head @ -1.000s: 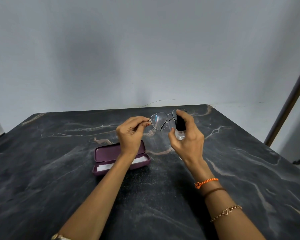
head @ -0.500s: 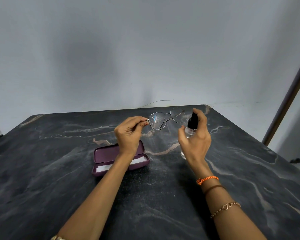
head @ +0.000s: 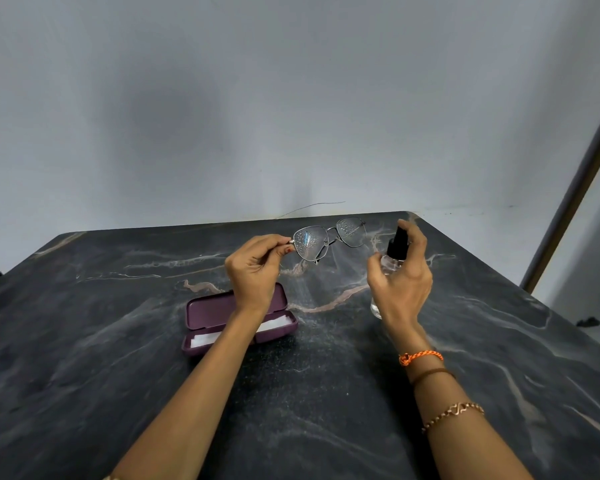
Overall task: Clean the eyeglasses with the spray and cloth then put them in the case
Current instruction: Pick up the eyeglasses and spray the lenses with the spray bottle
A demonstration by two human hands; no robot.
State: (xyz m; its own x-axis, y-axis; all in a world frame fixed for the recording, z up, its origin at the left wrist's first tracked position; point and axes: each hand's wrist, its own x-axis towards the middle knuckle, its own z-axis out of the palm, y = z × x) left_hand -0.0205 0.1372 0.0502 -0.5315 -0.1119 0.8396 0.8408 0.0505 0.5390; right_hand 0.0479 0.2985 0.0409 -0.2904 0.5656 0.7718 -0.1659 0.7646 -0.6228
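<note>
My left hand [head: 253, 268] pinches the left corner of thin metal-framed eyeglasses [head: 329, 239] and holds them up above the table. Both lenses are speckled with droplets. My right hand [head: 400, 275] grips a small clear spray bottle [head: 392, 259] with a black nozzle, forefinger on top, just right of the glasses. Below my left wrist an open purple case [head: 205, 311] lies on the table with a white cloth [head: 201, 339] inside.
The dark marble table [head: 118, 375] spans the view; its far edge meets a grey wall. A fine mist of droplets lies on the table under the glasses. A dark post [head: 575, 188] leans at the right, beyond the table's right edge.
My right hand with the spray bottle has moved right, away from the glasses. Droplets now cover both lenses. The glasses have shifted slightly up and farther away.
</note>
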